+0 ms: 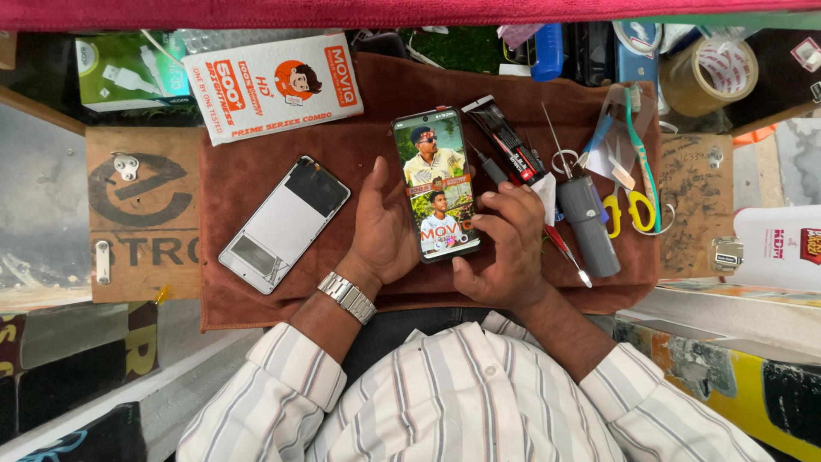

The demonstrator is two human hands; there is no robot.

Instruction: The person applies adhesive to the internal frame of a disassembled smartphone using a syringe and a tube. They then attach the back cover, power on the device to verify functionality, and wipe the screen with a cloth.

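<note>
A smartphone [434,181] with a lit screen showing pictures lies face up on a brown cloth [256,291]. My left hand [382,229] grips its left edge, thumb resting by the screen. My right hand [506,250] holds the phone's lower right edge, fingers curled against it. A silver wristwatch [346,297] sits on my left wrist. Left of the phone lies a detached phone back panel [283,224], inner side up.
A black glue tube [505,139], grey cylindrical tool [587,224], thin metal pick [557,143], yellow-handled scissors [631,205] and a teal toothbrush [640,145] crowd the cloth's right side. A white and orange box [274,85], green box [128,73] and tape roll [710,75] sit behind.
</note>
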